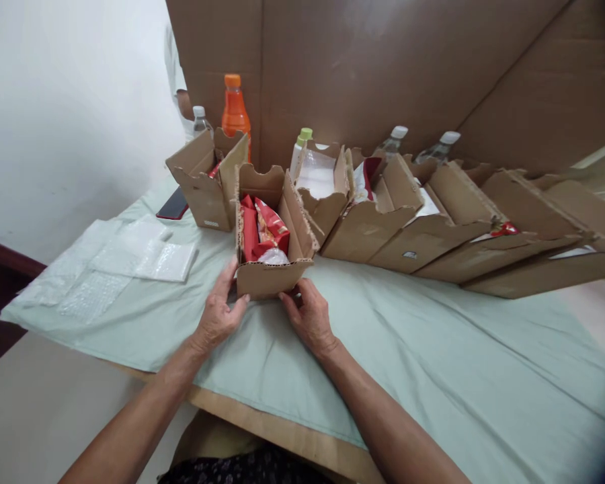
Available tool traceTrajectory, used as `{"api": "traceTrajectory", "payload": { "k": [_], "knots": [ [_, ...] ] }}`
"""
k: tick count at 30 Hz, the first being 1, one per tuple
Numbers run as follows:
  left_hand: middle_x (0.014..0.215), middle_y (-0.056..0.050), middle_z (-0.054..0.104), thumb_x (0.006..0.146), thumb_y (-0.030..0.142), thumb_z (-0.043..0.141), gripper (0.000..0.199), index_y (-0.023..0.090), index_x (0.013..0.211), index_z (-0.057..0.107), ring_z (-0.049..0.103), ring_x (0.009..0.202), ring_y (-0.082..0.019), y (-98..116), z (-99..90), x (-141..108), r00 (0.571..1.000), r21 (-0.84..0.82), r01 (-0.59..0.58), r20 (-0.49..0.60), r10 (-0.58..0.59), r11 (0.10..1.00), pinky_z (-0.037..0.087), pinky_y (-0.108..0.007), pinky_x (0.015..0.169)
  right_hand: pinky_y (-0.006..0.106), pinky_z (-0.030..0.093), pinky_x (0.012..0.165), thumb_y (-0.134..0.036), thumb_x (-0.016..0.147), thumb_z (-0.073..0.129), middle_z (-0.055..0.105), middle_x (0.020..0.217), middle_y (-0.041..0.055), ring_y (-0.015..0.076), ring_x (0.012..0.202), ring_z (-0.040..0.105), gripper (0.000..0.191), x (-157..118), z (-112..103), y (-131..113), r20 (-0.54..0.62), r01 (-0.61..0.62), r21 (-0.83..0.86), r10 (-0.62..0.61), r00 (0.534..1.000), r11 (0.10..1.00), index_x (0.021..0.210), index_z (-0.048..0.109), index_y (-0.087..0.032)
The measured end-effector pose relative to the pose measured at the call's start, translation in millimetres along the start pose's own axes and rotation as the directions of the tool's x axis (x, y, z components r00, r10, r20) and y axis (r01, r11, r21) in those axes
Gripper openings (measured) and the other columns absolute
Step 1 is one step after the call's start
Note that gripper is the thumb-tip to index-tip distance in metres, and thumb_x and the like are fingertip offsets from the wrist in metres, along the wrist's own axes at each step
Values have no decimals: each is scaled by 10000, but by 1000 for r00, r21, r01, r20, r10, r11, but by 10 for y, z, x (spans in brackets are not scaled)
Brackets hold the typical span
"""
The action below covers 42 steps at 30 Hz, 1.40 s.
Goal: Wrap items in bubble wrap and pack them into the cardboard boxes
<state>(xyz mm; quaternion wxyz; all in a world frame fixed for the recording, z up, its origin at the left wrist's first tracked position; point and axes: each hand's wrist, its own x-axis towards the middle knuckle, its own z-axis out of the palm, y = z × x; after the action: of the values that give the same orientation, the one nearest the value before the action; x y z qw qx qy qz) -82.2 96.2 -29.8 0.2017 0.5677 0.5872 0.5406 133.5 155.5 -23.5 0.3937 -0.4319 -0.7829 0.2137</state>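
Note:
An open cardboard box (269,279) stands upright in front of me, with red packets (265,228) and a bit of clear plastic inside. My left hand (222,309) grips its lower left corner, thumb on the front face and fingers along the side. On the lower right corner is my right hand (310,312), its thumb at the front bottom edge and the fingers partly hidden beside the box. Both hands hold this one box between them.
Behind left stands another open box (209,202) beside a phone (172,204). Bubble wrap (111,259) lies left on the green cloth (383,356). Several open boxes (373,235) lean in a row at right. An orange bottle (235,114) and clear bottles stand near the cardboard wall (357,67).

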Motion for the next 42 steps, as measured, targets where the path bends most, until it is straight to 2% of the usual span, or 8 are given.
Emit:
{"api": "traceTrajectory", "payload": {
  "k": [5,11,16,20,30,33,37,42],
  "knots": [
    [1232,-111,695,909,360,622,515,191,1390,553,697,1072,-240,23,26,43,994,-36,106,-23,-106,994,574,-368,948,386,628,899,-226,1002,488,721,1179,137,234,994,732,398,-46,34,29,19,56,11,-56,998,998,1387,580,-192],
    [947,-50,688,893,452,584,348,182,1087,686,651,882,-221,121,-18,238,959,151,246,-183,-218,957,532,-349,854,406,630,1000,-136,954,476,662,1419,148,238,1198,706,629,-74,97,21,76,119,23,-120,990,993,1578,448,-209],
    [675,18,615,785,444,650,326,192,978,726,577,646,-191,122,-133,513,952,205,302,-114,-284,931,461,-308,658,463,570,1107,-133,947,525,689,1380,161,271,1284,658,435,-60,106,29,142,139,-26,-134,981,990,1348,687,-176],
    [564,42,566,746,423,660,336,185,970,740,564,557,-186,67,-134,789,941,211,337,-77,-329,917,440,-289,589,489,570,1039,-125,927,599,738,1305,136,285,1221,675,271,-35,95,-4,235,181,-52,-165,958,982,1119,780,-190],
    [738,-43,693,854,355,580,363,120,1107,692,685,674,-209,-171,429,1389,927,84,350,-177,-331,933,531,-299,653,462,526,1000,-131,950,617,739,1314,116,273,1275,637,239,-30,47,-29,302,198,-59,-171,938,978,1115,775,-203],
    [855,-72,740,853,328,589,474,106,1268,647,728,819,-231,-226,525,1408,934,49,328,-168,-316,943,571,-328,761,458,531,1007,-139,957,598,752,1290,106,267,1263,648,240,-26,42,-8,279,179,-17,-168,945,984,1106,775,-202],
    [995,-102,771,835,273,607,741,79,1530,440,737,910,-225,-326,581,1319,945,-19,280,-173,-279,960,585,-366,896,461,544,998,-150,963,580,765,1268,98,274,1249,662,246,-7,23,-4,269,155,15,-153,951,988,1093,780,-209],
    [1068,-121,765,825,227,608,905,72,1640,247,739,1025,-241,-423,643,1243,962,-35,201,-182,-204,979,565,-408,1006,471,553,1007,-165,970,573,770,1255,104,279,1244,675,254,4,17,11,264,142,39,-147,953,989,1101,785,-214]
  ]
}}
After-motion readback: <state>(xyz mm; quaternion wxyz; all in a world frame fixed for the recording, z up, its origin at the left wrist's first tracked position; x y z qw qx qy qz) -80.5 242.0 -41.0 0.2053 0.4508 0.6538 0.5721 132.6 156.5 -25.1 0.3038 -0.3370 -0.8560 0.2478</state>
